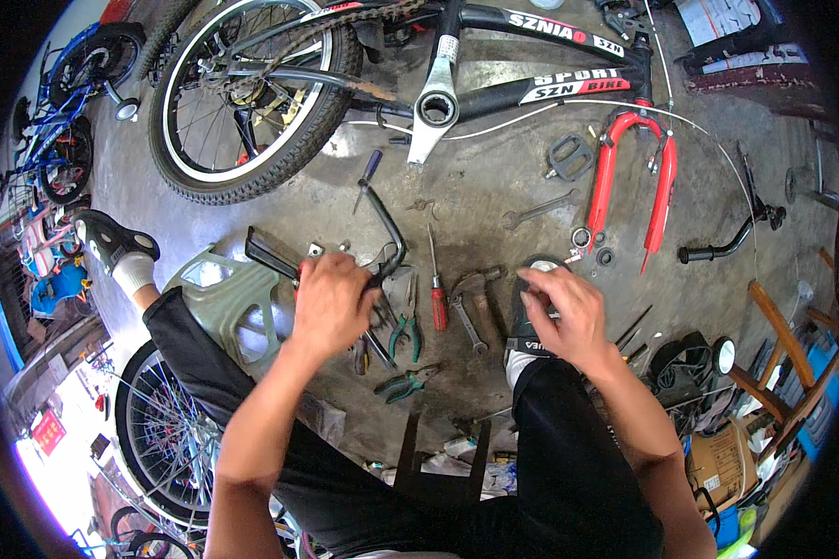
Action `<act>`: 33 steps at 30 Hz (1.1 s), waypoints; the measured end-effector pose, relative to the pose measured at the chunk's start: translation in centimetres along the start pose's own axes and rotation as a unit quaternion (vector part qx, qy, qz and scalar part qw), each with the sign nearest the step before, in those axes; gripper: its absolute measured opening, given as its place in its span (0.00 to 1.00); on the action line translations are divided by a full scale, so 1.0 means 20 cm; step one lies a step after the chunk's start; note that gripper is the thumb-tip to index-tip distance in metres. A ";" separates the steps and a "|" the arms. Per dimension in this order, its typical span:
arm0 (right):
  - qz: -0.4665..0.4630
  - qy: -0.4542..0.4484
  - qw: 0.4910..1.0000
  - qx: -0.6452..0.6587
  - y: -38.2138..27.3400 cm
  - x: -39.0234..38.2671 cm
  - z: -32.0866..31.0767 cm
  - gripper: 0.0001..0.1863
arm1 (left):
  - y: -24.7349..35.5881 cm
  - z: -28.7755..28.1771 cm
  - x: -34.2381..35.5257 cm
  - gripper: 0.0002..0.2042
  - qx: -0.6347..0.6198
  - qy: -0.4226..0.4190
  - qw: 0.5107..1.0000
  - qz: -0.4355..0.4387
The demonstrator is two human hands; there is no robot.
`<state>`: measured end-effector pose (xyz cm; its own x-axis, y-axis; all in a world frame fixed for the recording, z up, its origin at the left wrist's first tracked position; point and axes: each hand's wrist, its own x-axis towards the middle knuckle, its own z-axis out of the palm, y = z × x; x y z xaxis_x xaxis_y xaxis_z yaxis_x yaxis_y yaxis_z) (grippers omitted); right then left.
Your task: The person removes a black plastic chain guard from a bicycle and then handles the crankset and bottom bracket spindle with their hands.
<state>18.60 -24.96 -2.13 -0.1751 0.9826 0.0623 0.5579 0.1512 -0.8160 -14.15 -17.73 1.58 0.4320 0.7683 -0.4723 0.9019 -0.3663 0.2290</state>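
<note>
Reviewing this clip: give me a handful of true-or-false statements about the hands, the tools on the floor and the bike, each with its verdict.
1. The left hand is closed around a black crank arm. True.
2. The right hand holds the red-handled screwdriver. False: the screwdriver lies on the floor between the hands, and the right hand is above the person's shoe.
3. The red fork is mounted with a front wheel in it. False: no wheel sits in the fork; its legs are bare.
4. Green-handled pliers lie on the floor near the left hand. True.
5. The bicycle frame is black. True.
</note>
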 end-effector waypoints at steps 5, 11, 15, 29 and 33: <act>0.038 -0.005 0.999 0.016 0.01 0.03 0.06 0.15 | -0.08 0.01 0.35 0.08 0.239 -0.121 0.963 0.025; 0.060 -0.023 0.998 0.018 0.03 0.06 0.11 0.11 | -0.07 0.03 0.42 0.08 0.220 0.064 0.968 0.105; 0.082 -0.011 0.996 0.041 0.04 0.16 0.12 0.09 | 0.09 0.01 0.19 0.08 0.021 0.092 0.988 0.119; 0.080 0.059 0.982 -0.159 0.01 1.07 0.20 0.15 | 0.61 0.60 -0.42 0.10 -0.328 -0.033 0.944 -0.001; 0.078 0.082 0.980 -0.165 0.03 1.09 0.23 0.12 | 0.58 0.59 -0.42 0.10 -0.314 -0.051 0.948 0.006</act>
<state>11.34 -3.98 -3.93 0.0518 0.9965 0.0656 0.8043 -0.0027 -0.5942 -7.35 -34.63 -1.76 0.4685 0.6995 -0.5396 0.7316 0.0352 0.6808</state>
